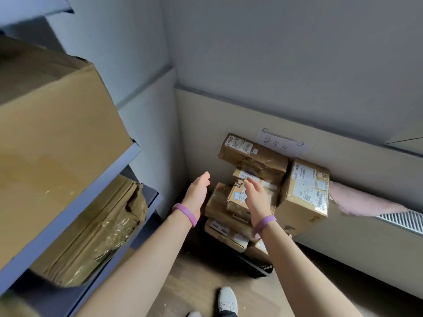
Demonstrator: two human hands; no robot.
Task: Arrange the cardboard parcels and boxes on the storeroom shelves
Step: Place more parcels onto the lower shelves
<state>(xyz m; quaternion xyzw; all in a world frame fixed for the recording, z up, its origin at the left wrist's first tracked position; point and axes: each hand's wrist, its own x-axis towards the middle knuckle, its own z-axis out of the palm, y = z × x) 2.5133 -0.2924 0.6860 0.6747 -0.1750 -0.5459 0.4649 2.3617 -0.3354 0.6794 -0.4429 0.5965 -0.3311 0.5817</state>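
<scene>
- the left hand [198,191] is stretched forward with its fingers straight and together, palm turned inward, holding nothing.
- the right hand [256,197] is likewise flat and open-fingered, palm facing the left one; it lies in front of the labelled parcel [237,202], and whether it touches it cannot be told.
- each wrist carries a purple wristband [185,213].
- the parcels form a pile on the floor in the corner of the room, against the beige wall panel [229,115].
- a long parcel [254,156] lies across the top of the pile, with the labelled parcel tilted just under it and flat parcels [225,236] lower down.
- a taller box [306,193] stands just to the right of the pile, touching it.
- on the left, a grey shelf unit [68,213] holds a large box [52,133] on its upper level and a crumpled, taped parcel [91,229] on the level below.
- a paper sign [283,143] with handwriting hangs on the wall above the pile.
- a pink cloth [361,202] lies beside the taller box, over a white grille [402,221].
- a light shoe [227,300] stands on the wooden floor [194,282].
</scene>
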